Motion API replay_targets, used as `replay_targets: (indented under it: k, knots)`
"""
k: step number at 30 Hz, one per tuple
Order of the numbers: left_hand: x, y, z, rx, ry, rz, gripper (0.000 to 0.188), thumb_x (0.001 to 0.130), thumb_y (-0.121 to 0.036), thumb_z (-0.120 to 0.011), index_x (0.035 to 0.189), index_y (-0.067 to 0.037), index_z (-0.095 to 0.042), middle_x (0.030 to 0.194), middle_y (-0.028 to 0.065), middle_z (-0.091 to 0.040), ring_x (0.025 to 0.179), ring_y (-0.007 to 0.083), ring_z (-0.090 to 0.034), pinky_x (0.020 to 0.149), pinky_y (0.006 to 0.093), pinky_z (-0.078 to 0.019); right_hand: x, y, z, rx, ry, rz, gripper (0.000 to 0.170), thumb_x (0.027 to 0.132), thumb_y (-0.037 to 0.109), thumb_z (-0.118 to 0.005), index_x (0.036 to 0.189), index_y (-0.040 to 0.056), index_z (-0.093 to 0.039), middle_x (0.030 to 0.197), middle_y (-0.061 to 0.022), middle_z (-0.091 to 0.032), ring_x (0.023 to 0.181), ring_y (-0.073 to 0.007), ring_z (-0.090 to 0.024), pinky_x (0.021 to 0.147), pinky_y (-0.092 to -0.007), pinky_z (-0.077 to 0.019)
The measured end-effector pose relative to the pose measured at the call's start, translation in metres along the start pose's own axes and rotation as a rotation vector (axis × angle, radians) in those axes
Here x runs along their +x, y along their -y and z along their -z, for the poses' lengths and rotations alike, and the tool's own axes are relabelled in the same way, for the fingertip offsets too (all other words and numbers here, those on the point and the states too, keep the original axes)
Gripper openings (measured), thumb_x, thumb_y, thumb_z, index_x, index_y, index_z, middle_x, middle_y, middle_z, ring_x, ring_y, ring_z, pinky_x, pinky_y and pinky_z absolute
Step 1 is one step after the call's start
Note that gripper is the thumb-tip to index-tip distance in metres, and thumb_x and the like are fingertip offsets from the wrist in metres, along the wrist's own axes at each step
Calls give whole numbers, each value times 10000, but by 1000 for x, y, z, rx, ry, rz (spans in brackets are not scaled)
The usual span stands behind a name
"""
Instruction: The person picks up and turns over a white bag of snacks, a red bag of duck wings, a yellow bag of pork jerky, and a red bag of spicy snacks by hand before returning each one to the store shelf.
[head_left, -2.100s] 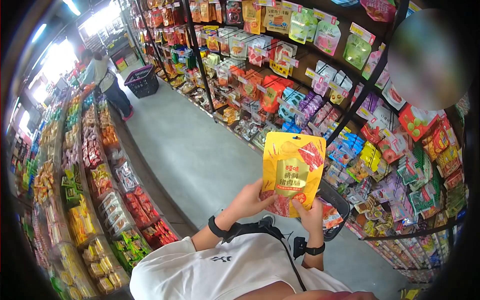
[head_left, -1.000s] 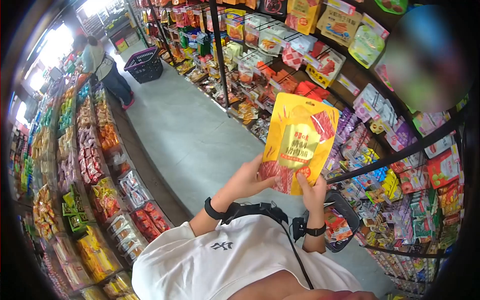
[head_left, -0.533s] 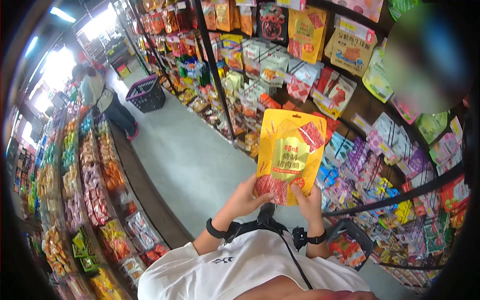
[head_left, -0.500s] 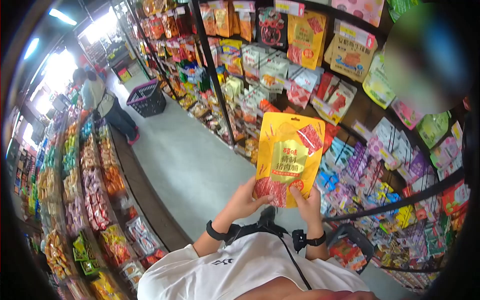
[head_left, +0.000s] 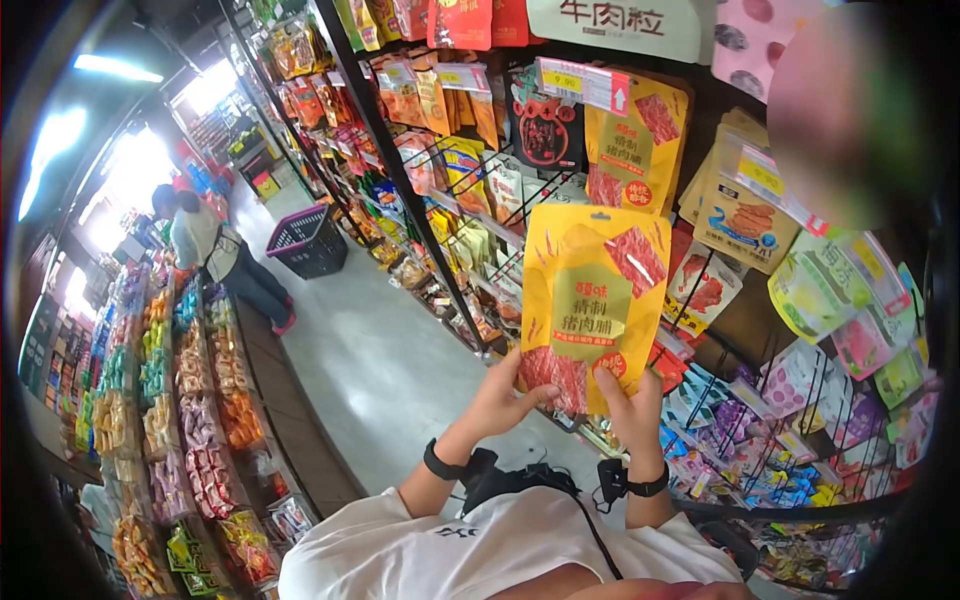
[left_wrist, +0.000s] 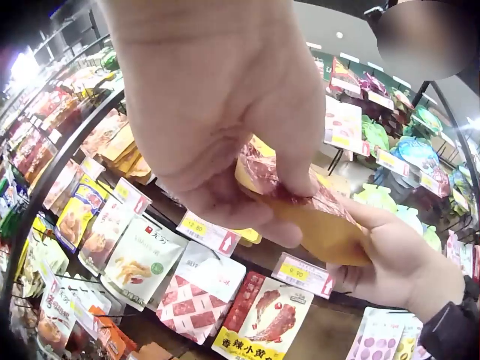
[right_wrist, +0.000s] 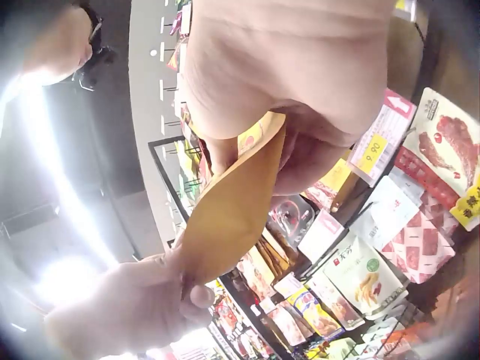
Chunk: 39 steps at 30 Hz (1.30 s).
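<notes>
Both hands hold up a yellow pouch of pork jerky (head_left: 590,325), its printed front turned toward the head camera. At its lower left corner the left hand (head_left: 500,400) grips it, thumb lying on the front. The right hand (head_left: 636,415) pinches the lower right part, with its thumb over the print. The fingers behind the pouch are hidden in the head view. From the left wrist, the pouch's bottom (left_wrist: 326,225) shows bulging between the two hands. A matching yellow pouch (head_left: 637,140) hangs on the rack just behind, beside a price tag (head_left: 580,85).
Racks of hanging snack bags, such as a green pouch (head_left: 825,285), fill the right side. Bins of wrapped snacks (head_left: 210,470) line the left. Along the grey aisle floor (head_left: 390,385) are a dark shopping basket (head_left: 308,242) and another person (head_left: 228,250).
The head view has swung up toward the rack, bringing the matching pouch closer behind the held one. Both hands keep hold of the pork jerky pouch, which tilted briefly and is upright again.
</notes>
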<state>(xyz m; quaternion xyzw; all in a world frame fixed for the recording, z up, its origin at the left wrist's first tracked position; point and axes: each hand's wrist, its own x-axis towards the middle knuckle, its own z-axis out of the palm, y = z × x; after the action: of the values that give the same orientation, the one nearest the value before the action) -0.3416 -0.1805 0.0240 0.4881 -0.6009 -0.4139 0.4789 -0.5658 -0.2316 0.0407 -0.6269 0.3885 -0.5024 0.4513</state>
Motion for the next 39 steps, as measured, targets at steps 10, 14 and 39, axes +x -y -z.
replay_targets:
  k: [10,14,39]
  knots:
    - [86,-16,49,37,-4,-172,696,877,-191,-837,1447,-7,-483,1120,212,-728,1048,361,-730,867,390,-558,61,13,-35,37,-203,-7,208,1000,190,-714,1042,-10,-676,975,-17,-713,829,-75,-605,743,-251,-488]
    - [119,-11,72,33,77,-223,659,881,-193,-830,1416,-3,-494,1101,215,-724,984,395,-725,812,402,-565,77,10,-55,9,-366,-11,288,1069,273,-607,1103,-8,-658,1030,-11,-702,905,-76,-595,820,-272,-478]
    - [218,5,108,-214,236,-423,369,856,-182,-827,1134,-18,-649,869,158,-681,755,341,-678,634,396,-523,126,20,-107,-168,-1005,62,404,1116,342,-502,1363,22,-516,1285,-80,-588,1145,-148,-572,947,-310,-486]
